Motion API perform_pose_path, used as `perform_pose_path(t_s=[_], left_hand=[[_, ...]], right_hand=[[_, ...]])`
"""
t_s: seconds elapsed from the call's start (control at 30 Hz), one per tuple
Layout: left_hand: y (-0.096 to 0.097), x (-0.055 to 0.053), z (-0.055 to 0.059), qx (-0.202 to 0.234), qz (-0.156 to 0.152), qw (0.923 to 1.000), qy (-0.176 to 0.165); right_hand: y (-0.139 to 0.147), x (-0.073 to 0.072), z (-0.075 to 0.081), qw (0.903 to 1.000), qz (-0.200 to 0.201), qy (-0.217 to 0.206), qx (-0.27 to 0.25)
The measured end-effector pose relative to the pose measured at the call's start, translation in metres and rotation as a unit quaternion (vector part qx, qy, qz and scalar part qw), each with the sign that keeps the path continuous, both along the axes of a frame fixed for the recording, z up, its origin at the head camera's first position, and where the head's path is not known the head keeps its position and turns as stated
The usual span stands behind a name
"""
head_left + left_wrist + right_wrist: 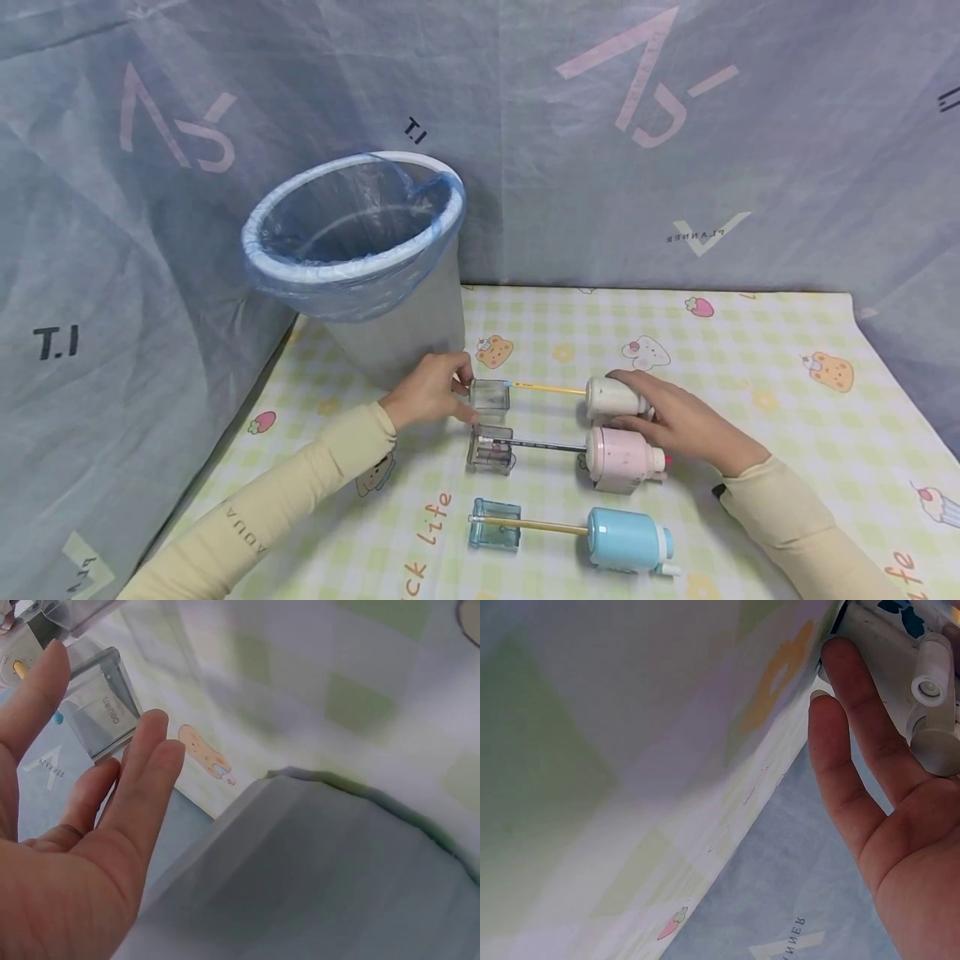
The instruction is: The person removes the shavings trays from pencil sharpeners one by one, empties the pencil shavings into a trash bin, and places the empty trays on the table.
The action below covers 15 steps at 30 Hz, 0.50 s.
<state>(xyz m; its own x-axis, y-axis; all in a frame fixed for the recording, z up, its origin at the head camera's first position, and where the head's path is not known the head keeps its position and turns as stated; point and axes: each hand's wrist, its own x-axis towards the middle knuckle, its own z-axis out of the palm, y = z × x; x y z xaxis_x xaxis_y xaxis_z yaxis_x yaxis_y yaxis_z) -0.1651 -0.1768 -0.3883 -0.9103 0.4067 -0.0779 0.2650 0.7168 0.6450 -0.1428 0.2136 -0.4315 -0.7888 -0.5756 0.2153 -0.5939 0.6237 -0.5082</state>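
Note:
My left hand is at the left end of a clear plastic box, fingertips right at its edge and fingers fairly straight. A yellow pencil runs from this box to a white crank pencil sharpener. My right hand holds that sharpener, fingers along the far side and thumb on the near side. Closer to me, a dark pencil links a smoky box with a pink sharpener. Nearest lies a blue sharpener with a tan pencil reaching over a blue-green box.
A tall bin with a blue liner stands behind my left hand. Grey-blue cloth hangs around the back and sides. Green checked cloth with cartoon prints covers the table.

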Motion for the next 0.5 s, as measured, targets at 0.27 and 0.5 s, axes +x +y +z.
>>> perform_pose_path(t_s=[0.27,0.5], left_hand=[[0.009,-0.004,-0.005,0.009,-0.009,0.9997,-0.022],[0.015,-0.012,-0.009,0.002,-0.003,0.9993,-0.037]], right_hand=[[0.000,0.000,0.000,0.9999,-0.003,-0.008,0.005],[0.000,-0.001,0.000,1.0000,-0.001,-0.008,0.004]])
